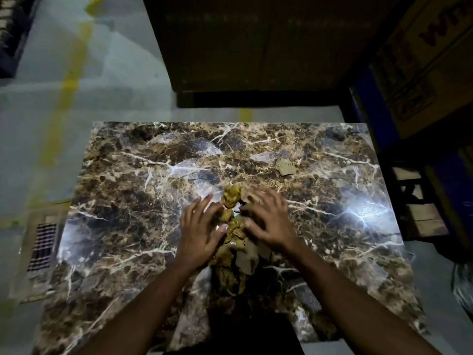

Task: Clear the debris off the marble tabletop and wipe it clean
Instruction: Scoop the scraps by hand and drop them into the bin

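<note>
Marble tabletop (128,213) on grey floor (122,93); open-fingered hands (198,230) (268,221) flank debris pile (231,226).

- I see two bare forearms reaching in from the bottom edge, no sleeves on either.
- The left hand (198,230) wears no glove, ring or watch that I can make out.
- The right hand (268,221) is likewise uncovered, wrist bare.
- Fingers look slightly blurred; nails can't be judged.
</note>
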Available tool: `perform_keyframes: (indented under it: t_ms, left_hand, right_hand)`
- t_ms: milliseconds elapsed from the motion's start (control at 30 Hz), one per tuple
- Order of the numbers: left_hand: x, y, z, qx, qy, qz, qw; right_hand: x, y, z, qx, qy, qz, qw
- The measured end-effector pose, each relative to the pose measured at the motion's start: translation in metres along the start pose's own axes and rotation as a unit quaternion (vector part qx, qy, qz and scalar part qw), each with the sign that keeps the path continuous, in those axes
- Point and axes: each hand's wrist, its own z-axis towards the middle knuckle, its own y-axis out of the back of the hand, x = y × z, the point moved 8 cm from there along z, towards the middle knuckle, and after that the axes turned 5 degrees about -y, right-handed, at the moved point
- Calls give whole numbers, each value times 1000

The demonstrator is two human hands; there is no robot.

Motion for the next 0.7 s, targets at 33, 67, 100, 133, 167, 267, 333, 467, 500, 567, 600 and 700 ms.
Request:
perform_keyframes:
  t_ms: [33,67,100,133,167,267,333,467,500,567,600,700]
  left_hand:
    - [3,7,6,-14,9,-9,1000]
    - [4,11,13,-16,17,-17,1000]
    - [5,13,22,-5,21,-22,1000]
    - [6,12,33,21,25,-20,999]
    - [7,7,43,59,25,-13,998]
    - [5,-18,61,180,-9,51,982]
    - [5,-30,58,224,-27,89,970]
    - [1,-14,42,158,0,68,985]
    - [2,-5,34,120,17,58,991]
    - [5,13,9,39,52,44,997]
    - [6,19,-8,5,65,42,997]
    - [0,12,-66,-42,123,13,991]
  right_hand:
    - [-5,19,7,-36,-15,13,999]
    - [-15,36,19,-70,-39,17,997]
    - [-31,51,35,-95,-68,8,993]
    - [-46,63,51,-101,-96,-15,990]
    - [-63,67,66,-83,-121,-44,988]
    - [-97,49,80,32,-132,-134,982]
    - [-95,30,62,65,-99,-150,982]
    - [-69,5,10,65,-65,-121,988]
    - [-66,1,-3,64,-55,-111,990]
    - [-67,4,-30,32,-61,-65,996]
    - [-71,9,-42,1,-76,-33,997]
    - [-78,10,-63,-32,-101,-35,994]
